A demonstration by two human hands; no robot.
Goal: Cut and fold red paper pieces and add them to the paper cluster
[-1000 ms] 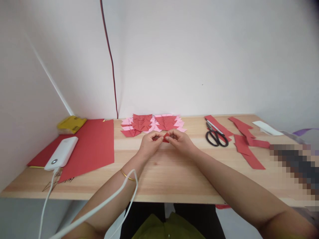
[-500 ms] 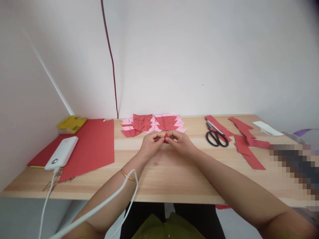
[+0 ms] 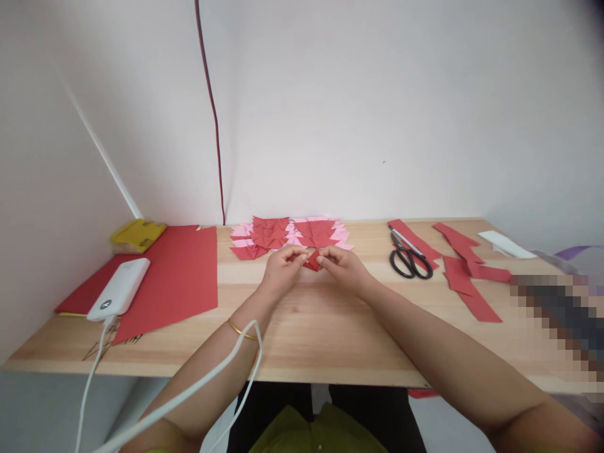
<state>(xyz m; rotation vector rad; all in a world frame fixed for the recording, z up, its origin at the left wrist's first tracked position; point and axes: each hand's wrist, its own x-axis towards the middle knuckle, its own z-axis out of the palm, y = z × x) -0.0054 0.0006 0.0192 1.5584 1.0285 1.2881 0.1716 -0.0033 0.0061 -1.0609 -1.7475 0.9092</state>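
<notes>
Left hand [image 3: 282, 272]: fingertips pinched on the left edge of a small folded red paper piece [image 3: 311, 259], held just above the wooden table [image 3: 311, 333].
Right hand [image 3: 343, 268]: fingertips closed on the same piece's right edge.
Risk: uneven pull may skew or tear the crease; a loose pinch may drop the piece.
Behind: pile of folded red and pink paper units [image 3: 290, 236]; a nudge could scatter it.
Right: black scissors [image 3: 409, 258], red paper strips [image 3: 467, 274].
Left: red paper sheet [image 3: 174, 277], white power bank [image 3: 119, 289]; its cable [image 3: 189, 393] crosses the left forearm and could snag.
</notes>
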